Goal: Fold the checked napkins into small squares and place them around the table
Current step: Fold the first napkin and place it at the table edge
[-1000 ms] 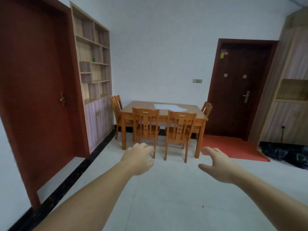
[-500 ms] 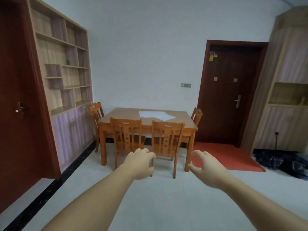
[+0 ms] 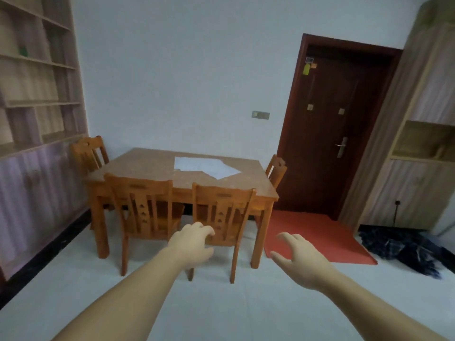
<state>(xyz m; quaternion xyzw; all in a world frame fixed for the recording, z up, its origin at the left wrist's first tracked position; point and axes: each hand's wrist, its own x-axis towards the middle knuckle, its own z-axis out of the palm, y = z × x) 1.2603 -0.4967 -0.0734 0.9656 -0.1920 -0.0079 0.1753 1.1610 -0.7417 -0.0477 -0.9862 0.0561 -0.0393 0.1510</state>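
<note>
In a white-walled room a wooden bench (image 3: 138, 168) is carrying pale napkins (image 3: 204, 166), lying flat on its top, well apart from both hands. The left hand (image 3: 192, 244) and right hand (image 3: 299, 254) are hovering above the floor, fingers loosely curled, holding nothing.

counter (image 3: 138, 168) mid-room before back wall | flat sheets (image 3: 204, 166) on it, right of centre | near-left chair (image 3: 141, 207), near-right chair (image 3: 221, 212) before it | left-end chair (image 3: 88, 153), right-end chair (image 3: 277, 169) at its ends | shelf unit (image 3: 37, 82) left | door (image 3: 332, 131) behind-right, mat (image 3: 315, 235) on floor before it | cabinet (image 3: 418, 143) far right, cloth heap (image 3: 398, 249) at its foot
</note>
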